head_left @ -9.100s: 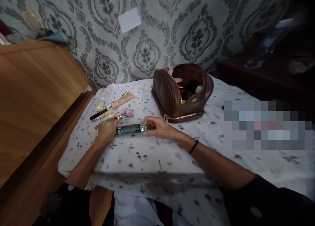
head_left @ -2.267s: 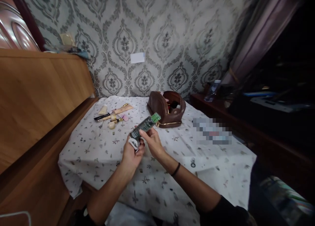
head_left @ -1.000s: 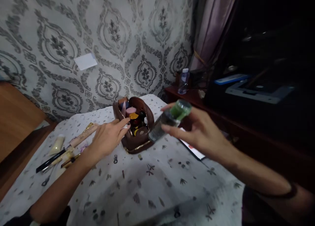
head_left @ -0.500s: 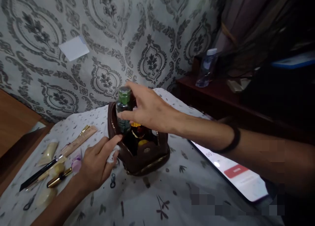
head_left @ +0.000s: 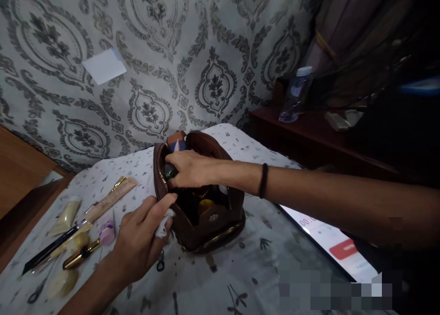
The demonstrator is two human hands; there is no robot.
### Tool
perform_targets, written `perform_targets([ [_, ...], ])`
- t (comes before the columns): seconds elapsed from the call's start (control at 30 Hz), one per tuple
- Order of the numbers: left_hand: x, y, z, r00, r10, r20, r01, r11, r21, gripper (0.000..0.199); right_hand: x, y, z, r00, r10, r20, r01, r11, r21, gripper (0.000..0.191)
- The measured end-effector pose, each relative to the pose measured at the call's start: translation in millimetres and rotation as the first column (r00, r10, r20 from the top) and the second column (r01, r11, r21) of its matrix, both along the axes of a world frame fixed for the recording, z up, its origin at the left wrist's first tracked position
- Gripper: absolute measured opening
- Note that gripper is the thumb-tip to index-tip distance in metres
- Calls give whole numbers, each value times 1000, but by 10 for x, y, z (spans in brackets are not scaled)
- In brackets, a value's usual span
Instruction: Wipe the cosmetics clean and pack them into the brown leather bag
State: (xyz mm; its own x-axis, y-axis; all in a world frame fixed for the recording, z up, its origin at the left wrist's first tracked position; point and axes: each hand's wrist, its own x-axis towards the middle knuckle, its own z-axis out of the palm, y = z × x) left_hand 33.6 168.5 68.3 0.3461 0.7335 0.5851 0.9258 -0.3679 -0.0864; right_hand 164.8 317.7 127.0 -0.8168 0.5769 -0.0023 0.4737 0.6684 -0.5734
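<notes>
Patterned wallpaper (head_left: 151,106) backs the cloth-covered table (head_left: 192,283). Dark bottle (head_left: 169,171), lately poking above the rim, now sits inside the brown bag (head_left: 197,236); stowing looks nearly done. Your right hand (head_left: 190,168) fingers its top, thumb and forefinger pinching; your left hand (head_left: 139,235), at the bag's edge, pinches a white wad (head_left: 165,224).

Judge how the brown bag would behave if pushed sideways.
The brown bag would probably slide rather than roll, given its boxy shape on the patterned cloth. Its walls look only semi-stiff: they stand up around the opening yet resemble soft leather, so they might dent. With several items inside, it may feel fairly heavy.
</notes>
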Motion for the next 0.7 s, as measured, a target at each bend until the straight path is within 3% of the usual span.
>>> perform_targets([
  [0.17, 24, 8, 26, 1000, -6, -16, 6, 1000, 5, 32, 37, 0, 5, 999, 38, 24, -41, 993, 113, 17],
  [0.37, 30, 15, 31, 1000, -11, -22, 11, 1000, 12, 31, 67, 88, -31, 982, 184, -40, -174, 967, 188, 14],
  [0.7, 49, 10, 63, 999, -7, -44, 6, 1000, -18, 34, 91, 125, -91, 982, 183, -55, -170, 966, 195, 14],
])
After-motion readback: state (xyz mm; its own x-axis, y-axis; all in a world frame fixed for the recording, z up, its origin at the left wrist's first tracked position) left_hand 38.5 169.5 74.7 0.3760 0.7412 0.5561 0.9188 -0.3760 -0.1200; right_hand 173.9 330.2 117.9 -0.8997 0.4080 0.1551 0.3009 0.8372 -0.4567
